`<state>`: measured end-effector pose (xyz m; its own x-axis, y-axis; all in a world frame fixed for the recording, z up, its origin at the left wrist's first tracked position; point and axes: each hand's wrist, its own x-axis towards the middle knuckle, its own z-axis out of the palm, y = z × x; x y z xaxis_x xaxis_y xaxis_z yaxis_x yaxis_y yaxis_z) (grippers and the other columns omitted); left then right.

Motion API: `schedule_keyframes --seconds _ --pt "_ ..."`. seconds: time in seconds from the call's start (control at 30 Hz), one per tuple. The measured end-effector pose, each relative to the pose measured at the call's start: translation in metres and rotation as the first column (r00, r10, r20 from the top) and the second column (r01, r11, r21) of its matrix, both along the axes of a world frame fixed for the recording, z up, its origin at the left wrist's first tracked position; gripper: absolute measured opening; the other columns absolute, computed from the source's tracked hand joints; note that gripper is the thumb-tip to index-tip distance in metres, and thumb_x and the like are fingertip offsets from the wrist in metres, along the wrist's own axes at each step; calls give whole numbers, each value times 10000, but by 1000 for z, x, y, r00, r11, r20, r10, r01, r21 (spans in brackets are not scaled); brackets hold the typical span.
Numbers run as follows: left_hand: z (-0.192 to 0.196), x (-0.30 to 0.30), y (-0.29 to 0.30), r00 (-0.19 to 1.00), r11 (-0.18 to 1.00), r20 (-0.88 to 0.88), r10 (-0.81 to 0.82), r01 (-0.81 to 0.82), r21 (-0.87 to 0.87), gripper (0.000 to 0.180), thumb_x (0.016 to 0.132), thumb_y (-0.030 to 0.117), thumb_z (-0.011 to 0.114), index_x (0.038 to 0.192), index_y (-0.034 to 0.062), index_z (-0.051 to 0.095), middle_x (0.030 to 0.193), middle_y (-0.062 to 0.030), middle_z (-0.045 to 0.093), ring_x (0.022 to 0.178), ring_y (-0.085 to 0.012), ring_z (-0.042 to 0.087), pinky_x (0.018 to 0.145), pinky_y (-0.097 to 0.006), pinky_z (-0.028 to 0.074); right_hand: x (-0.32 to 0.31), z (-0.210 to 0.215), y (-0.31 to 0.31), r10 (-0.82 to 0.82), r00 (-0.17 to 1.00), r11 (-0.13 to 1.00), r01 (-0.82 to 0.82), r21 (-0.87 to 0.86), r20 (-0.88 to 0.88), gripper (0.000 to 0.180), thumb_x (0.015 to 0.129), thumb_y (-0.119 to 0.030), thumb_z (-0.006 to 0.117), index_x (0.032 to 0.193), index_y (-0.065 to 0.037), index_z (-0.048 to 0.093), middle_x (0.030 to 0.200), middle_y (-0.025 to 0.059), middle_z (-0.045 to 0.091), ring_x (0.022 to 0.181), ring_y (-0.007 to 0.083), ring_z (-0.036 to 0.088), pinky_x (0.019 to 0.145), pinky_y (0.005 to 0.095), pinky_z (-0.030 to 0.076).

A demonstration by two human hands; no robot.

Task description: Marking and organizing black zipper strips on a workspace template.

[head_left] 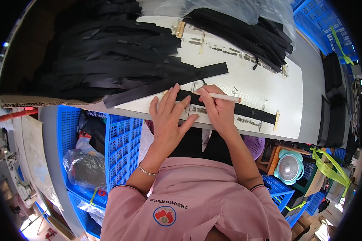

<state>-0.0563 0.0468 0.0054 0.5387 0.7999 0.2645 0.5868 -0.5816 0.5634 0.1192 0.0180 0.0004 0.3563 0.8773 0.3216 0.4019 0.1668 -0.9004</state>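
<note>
A black zipper strip (251, 113) lies lengthwise across a white board (287, 86) that bears dark marks and bits of tape. My left hand (168, 117) is spread flat, its fingertips pressing on the strip's left part. In a pinch, my right hand (218, 110) holds a white pencil-like stick (227, 97), with its tip at the strip close to my left fingers. Just beyond both hands, another black zipper (157, 85) lies slantwise, its puller hanging near the pencil tip. The left end of the strip under my left hand is partly hidden.
A cardboard box (48, 100) at the left holds a large heap of black zippers (124, 52). More zippers (237, 36) lie bundled at the far right beside clear plastic (229, 10). Blue crates (124, 140) stand below the table's left edge; a turquoise fan (289, 166) sits lower right.
</note>
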Motion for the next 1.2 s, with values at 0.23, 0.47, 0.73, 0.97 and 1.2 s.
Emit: schedule_keyframes --seconds 0.23,0.47,0.73,0.97,1.2 --pt "0 1 1 1000 1000 27 11 -11 2 499 854 308 837 1300 120 715 1597 -126 489 1445 -295 473 1221 -512 196 5 13 -6 143 989 982 -146 -116 -34 177 1031 -83 627 953 42 726 774 51 680 681 96 622 613 250 484" --pt "0 3 1 999 1000 41 10 -11 9 497 840 308 843 1278 106 725 1579 -138 511 1426 -303 494 1198 -521 227 7 13 -6 184 983 977 -184 -106 -5 173 1014 -65 633 915 41 728 747 50 665 644 91 576 573 261 442" --pt "1 3 0 1000 1000 23 6 -6 6 498 853 290 845 1301 110 722 1580 -134 512 1433 -301 486 1221 -505 205 42 25 -57 -179 975 983 173 -58 -133 182 1028 -86 630 927 44 707 740 69 645 634 97 538 582 277 434" --pt "1 3 0 1000 1000 9 -10 9 10 487 866 280 835 1302 101 712 1581 -149 502 1438 -316 473 1217 -518 203 58 17 -65 -321 947 941 319 -111 8 212 1047 -101 602 928 46 698 757 77 644 643 99 545 599 280 445" --pt "4 4 -1 1000 999 -8 -14 14 36 472 878 266 827 1298 86 708 1555 -162 526 1451 -343 453 1211 -552 213 59 15 -62 -280 956 949 290 -125 89 212 1034 -112 616 892 31 681 743 104 640 591 157 581 567 308 453"
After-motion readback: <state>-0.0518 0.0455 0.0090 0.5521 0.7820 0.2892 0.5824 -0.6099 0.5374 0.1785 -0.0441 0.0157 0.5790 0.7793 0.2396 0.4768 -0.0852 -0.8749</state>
